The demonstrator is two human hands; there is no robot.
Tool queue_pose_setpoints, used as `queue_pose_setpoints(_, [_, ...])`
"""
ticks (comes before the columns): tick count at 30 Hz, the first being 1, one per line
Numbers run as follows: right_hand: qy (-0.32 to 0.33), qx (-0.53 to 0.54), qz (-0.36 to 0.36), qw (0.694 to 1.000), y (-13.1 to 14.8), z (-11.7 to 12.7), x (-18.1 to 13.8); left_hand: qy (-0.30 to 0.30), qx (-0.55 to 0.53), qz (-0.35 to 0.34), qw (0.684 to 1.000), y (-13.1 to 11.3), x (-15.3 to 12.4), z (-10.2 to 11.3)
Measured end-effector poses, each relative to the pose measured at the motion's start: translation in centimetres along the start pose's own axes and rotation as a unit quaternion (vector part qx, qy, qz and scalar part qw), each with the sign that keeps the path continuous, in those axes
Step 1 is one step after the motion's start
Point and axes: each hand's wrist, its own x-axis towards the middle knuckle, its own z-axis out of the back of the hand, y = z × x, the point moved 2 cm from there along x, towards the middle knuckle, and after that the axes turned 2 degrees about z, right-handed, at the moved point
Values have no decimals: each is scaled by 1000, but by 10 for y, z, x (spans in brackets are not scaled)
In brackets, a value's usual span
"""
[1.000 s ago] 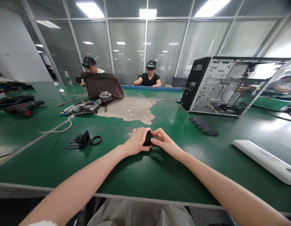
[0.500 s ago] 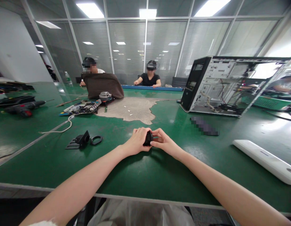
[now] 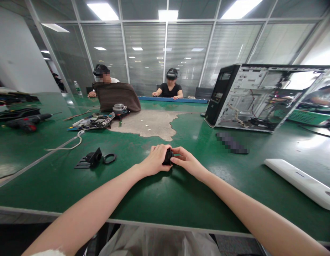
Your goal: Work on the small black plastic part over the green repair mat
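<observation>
Between my two hands, just above or on the green table (image 3: 154,202), is a small black part (image 3: 167,156); its exact kind cannot be made out. My left hand (image 3: 155,160) is wrapped round it from the left, hiding that side. From the right, my right hand (image 3: 184,160) pinches its edge with thumb and fingertips. Off to the left lie a black bracket-like part (image 3: 93,158) with flat prongs and a black ring (image 3: 109,158), apart from both hands.
An opened computer case (image 3: 242,99) stands at the right, with a blurred-out dark flat object (image 3: 232,143) and a white bar-shaped device (image 3: 300,183) nearer me. Circuit boards (image 3: 92,122), a white cable (image 3: 78,142) and a power drill (image 3: 28,122) lie left. Two people sit across the table.
My right fingers have shifted slightly on the black part's right edge. My left hand stays in place. Across the table, one person's hand has moved a little left.
</observation>
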Motion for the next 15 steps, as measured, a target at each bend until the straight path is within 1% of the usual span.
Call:
queue_pose_setpoints(2, [25,18,9,999,2,-1,-1,3,-2,-1,1000,0,0,0])
queue_pose_setpoints(4, [29,30,12,999,6,-2,-3,5,0,-1,1000,0,0,0])
queue_pose_setpoints(8, [-3,28,5,1000,9,-4,-3,3,4,4,1000,0,0,0])
queue_pose_setpoints(11, [-18,21,1,1000,6,-4,-1,1,1,3,1000,0,0,-1])
queue_pose_setpoints(15, [-37,-16,-3,999,1,0,1,-1,0,1,1000,-1,0,0])
